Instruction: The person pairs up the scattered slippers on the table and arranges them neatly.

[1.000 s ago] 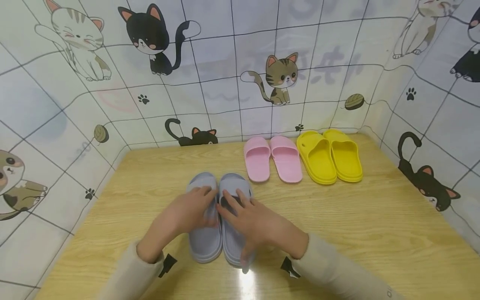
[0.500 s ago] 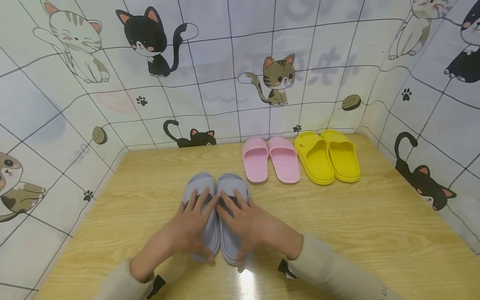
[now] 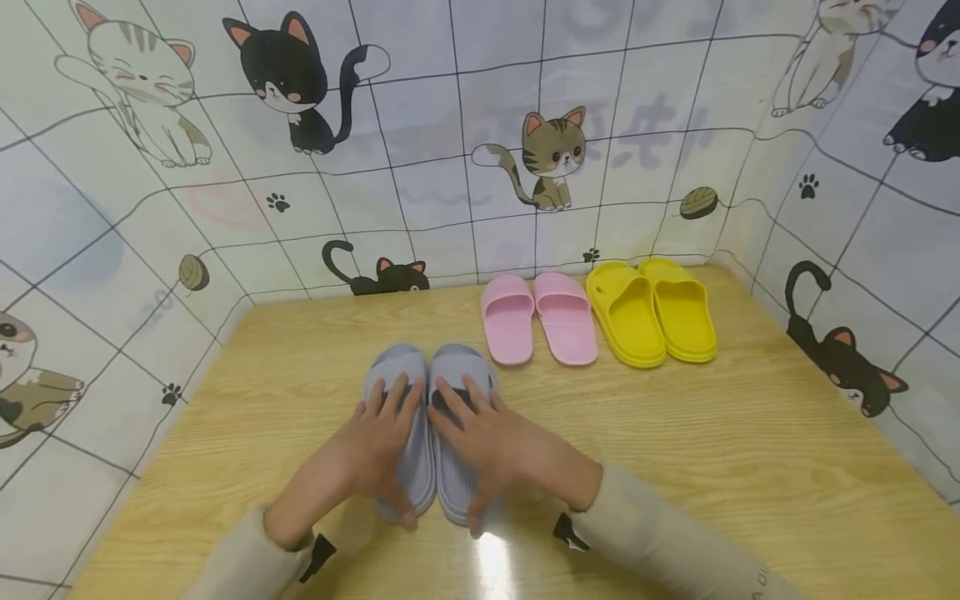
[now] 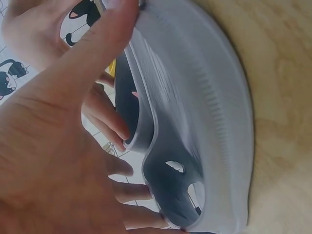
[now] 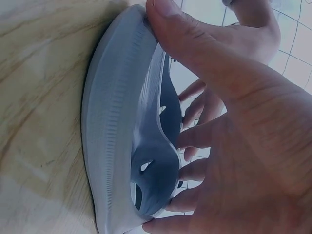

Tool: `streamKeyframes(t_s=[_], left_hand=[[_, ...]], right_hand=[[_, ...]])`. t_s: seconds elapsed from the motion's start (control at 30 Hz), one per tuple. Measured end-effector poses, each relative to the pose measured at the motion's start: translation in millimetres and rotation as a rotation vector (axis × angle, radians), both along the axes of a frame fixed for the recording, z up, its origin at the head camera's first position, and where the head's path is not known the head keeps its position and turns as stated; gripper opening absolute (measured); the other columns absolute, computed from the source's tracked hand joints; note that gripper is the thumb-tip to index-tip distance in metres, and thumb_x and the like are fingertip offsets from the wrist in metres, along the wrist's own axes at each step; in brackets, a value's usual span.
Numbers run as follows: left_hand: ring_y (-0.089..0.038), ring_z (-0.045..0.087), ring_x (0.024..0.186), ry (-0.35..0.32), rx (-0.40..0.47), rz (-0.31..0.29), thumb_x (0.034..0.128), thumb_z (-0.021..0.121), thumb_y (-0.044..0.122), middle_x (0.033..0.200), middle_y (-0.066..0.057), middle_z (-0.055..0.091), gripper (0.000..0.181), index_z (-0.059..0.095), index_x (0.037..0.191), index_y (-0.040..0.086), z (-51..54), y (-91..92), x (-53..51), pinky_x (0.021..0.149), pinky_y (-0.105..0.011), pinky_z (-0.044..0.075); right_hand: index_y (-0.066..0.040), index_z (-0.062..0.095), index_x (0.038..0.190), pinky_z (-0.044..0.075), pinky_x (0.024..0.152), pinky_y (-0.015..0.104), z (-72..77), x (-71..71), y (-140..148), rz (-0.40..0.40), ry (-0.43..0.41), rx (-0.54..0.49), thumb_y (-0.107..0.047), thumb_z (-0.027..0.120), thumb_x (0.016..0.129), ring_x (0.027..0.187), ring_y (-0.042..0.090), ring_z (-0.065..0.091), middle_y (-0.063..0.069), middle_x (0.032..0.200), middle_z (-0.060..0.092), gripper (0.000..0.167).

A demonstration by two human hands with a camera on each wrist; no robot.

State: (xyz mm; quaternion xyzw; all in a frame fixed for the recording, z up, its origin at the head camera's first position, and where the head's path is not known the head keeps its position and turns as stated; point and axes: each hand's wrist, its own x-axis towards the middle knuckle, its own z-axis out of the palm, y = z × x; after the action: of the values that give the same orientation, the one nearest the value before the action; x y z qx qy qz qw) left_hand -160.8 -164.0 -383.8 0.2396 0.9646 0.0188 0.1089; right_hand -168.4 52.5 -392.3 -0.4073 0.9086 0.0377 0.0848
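Observation:
Two grey slippers stand side by side on the wooden table, toes toward the back wall. My left hand lies along the left slipper, fingers spread and fairly straight over its upper. In the left wrist view, that thumb touches the heel rim of the slipper. On the right slipper, my right hand rests the same way, fingers fanned across the upper. Its thumb touches the heel end, as the right wrist view shows on the slipper's side. The hands cover much of both footbeds.
A pair of pink slippers stands at the back, right of the grey ones. Beside them are yellow clogs. White walls with printed cats enclose the wooden table on the back and both sides.
My left hand has gone from lying bunched across the left slipper's middle to spreading lengthwise along it, thumb at the heel. My right hand stays on its slipper. The slippers look unmoved.

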Motion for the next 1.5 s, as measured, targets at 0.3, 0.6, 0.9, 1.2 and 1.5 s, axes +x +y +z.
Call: streamKeyframes(t_s=[0.3,0.6,0.9,1.2,1.5], left_hand=[[-0.065,0.012,0.151,-0.03,-0.003,0.026,0.0397,0.1,0.065,0.169,-0.034,0.01,0.167,0.011,0.163,-0.005,3.0,0.3,-7.4,0.115,-0.076,0.03],[-0.065,0.009,0.151,-0.049,-0.027,0.029,0.0436,0.099,0.064,0.169,-0.035,0.007,0.164,0.01,0.163,-0.006,4.6,0.3,-19.3,0.116,-0.077,0.027],[-0.065,0.008,0.151,-0.043,-0.035,0.024,0.0448,0.099,0.064,0.169,-0.034,0.005,0.164,0.008,0.163,-0.006,3.6,-0.9,-31.3,0.117,-0.076,0.025],[-0.064,0.007,0.152,-0.063,-0.047,0.021,0.0447,0.099,0.065,0.17,-0.034,0.004,0.166,0.007,0.163,-0.006,5.6,-0.4,-41.1,0.118,-0.076,0.024],[-0.062,0.004,0.153,-0.083,-0.069,0.023,0.0485,0.098,0.064,0.17,-0.032,0.001,0.163,0.004,0.164,-0.003,2.5,-3.3,-54.0,0.119,-0.075,0.024]], right_hand=[[-0.014,0.012,0.168,0.031,0.121,0.066,-2.3,-8.0,-2.5,0.0,-0.019,-0.009,-0.079,0.085,0.057,0.158,0.051,0.006,0.017,0.175,-0.006,0.148],[-0.017,0.01,0.168,0.027,0.123,0.065,-0.6,-18.5,-3.9,-0.009,-0.056,-0.022,-0.076,0.087,0.058,0.159,0.05,0.002,0.016,0.174,-0.011,0.147],[-0.018,0.009,0.168,0.023,0.125,0.064,2.3,-28.1,-4.6,-0.029,-0.074,-0.035,-0.074,0.088,0.059,0.159,0.048,-0.001,0.014,0.174,-0.013,0.145],[-0.017,0.008,0.168,0.025,0.123,0.067,2.1,-37.0,-10.0,-0.055,-0.091,-0.044,-0.07,0.091,0.058,0.158,0.051,0.004,0.015,0.175,-0.008,0.147],[-0.014,0.004,0.168,0.026,0.121,0.07,0.9,-46.2,-15.3,-0.057,-0.097,-0.054,-0.068,0.092,0.06,0.157,0.054,0.001,0.018,0.173,-0.013,0.15]])
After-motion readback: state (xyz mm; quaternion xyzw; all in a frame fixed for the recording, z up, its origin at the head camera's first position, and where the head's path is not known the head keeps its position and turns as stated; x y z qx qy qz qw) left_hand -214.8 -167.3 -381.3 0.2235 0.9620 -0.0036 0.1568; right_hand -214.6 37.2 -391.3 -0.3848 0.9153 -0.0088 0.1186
